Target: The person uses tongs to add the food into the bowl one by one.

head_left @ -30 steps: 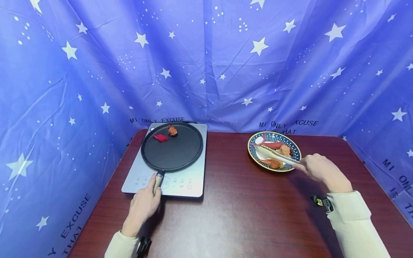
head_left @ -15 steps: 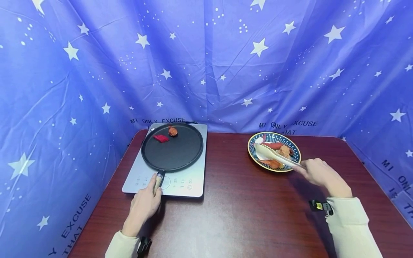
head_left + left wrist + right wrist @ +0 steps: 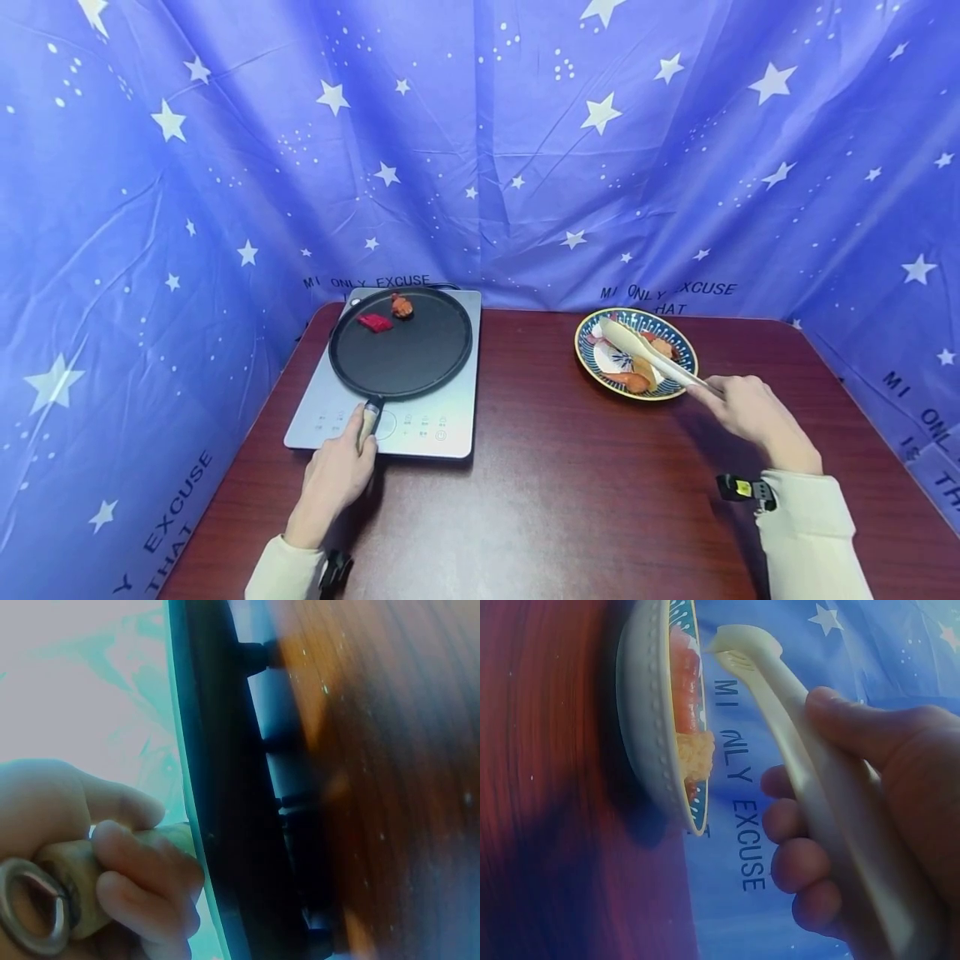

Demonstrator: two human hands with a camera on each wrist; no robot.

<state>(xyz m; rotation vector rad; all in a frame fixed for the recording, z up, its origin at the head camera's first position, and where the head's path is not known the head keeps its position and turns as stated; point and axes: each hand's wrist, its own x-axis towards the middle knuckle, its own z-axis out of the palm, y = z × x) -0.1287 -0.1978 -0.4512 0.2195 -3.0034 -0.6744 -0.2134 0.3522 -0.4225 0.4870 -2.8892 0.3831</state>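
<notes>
My left hand [image 3: 333,475] grips the pale handle [image 3: 368,423] of a round black frying pan [image 3: 412,354]; in the left wrist view its fingers [image 3: 146,900] curl round the handle, beside a metal ring [image 3: 34,907]. In the pan lie a dark red piece [image 3: 375,322] and a brown-orange piece [image 3: 402,306] of food. My right hand [image 3: 753,412] holds cream tongs [image 3: 648,352] over a blue patterned plate [image 3: 587,371]. Their tips are close together above the plate, with no food visible between them. An orange-brown piece [image 3: 630,382] and a crumbly tan piece [image 3: 695,754] lie on the plate.
The pan rests on a silver induction cooktop [image 3: 450,429] at the left of the dark red table [image 3: 555,483]. A blue star-patterned curtain [image 3: 480,167] hangs behind and at both sides.
The tongs have risen off the food, their tips now higher above the plate. My right hand has shifted slightly. My left hand and the pan stay in place.
</notes>
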